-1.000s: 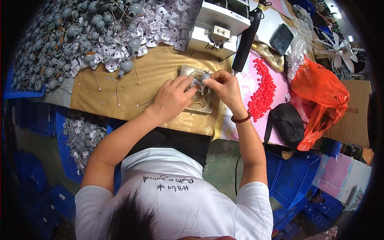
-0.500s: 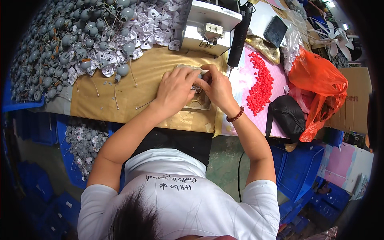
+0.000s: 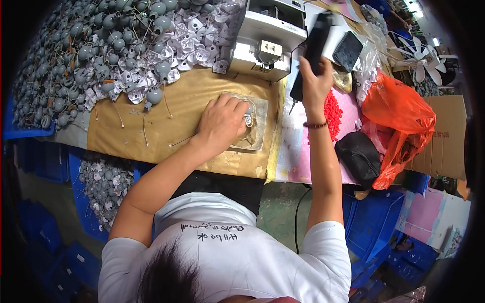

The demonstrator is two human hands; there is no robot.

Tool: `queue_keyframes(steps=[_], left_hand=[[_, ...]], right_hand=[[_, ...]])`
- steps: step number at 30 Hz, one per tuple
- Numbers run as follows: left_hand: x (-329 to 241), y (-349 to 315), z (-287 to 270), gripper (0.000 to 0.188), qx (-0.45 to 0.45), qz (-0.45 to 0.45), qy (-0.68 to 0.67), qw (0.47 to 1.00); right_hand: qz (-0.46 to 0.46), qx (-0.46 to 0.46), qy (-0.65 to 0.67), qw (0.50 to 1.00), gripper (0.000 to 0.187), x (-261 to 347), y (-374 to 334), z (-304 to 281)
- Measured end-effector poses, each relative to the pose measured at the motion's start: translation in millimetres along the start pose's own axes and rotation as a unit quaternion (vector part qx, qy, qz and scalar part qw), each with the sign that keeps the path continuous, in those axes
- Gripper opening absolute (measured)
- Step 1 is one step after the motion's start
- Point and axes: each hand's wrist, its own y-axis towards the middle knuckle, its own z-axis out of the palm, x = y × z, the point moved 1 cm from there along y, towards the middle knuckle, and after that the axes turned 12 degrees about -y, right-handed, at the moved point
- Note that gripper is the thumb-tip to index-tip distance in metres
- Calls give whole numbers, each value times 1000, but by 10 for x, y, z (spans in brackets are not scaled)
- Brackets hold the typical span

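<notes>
Grey part (image 3: 248, 120) looks seated on the metal block (image 3: 259, 139); screwdriver (image 3: 315, 38) not yet on it.
Left hand (image 3: 221, 123) curls over the block's left, grip hidden; right of the block, the right hand (image 3: 317, 86), thumb and fingers parted, meets the screwdriver, hold unclear.

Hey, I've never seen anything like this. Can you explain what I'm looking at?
There's no robot here: these are a person's two bare hands. The pictures come from a camera worn on the head, looking down; its wide lens bends straight edges. On the table, grey and white parts are heaped at the left, with red pieces, a phone and an orange bag at the right. The left hand rests over a plate, fingertips beside a small grey piece. The right hand is at a black tool; whether it grips it is unclear.
</notes>
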Motion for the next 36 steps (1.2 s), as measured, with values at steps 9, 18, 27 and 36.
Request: queue_keyframes(steps=[9,18,27,36], left_hand=[[-24,2,-9,35,-11,-22,-15,1000],[-3,7,1,33,-11,-23,-31,999],[16,8,-5,32,-2,-19,-34,999],[-2,10,-12,28,-15,-19,-50,998]], right_hand=[[-134,39,289,947,22,1245,364,234],[-8,132,164,977,33,969,326,735],[27,198,247,948,35,1225,-393,325],[-2,180,246,952,25,1176,-673,273]])
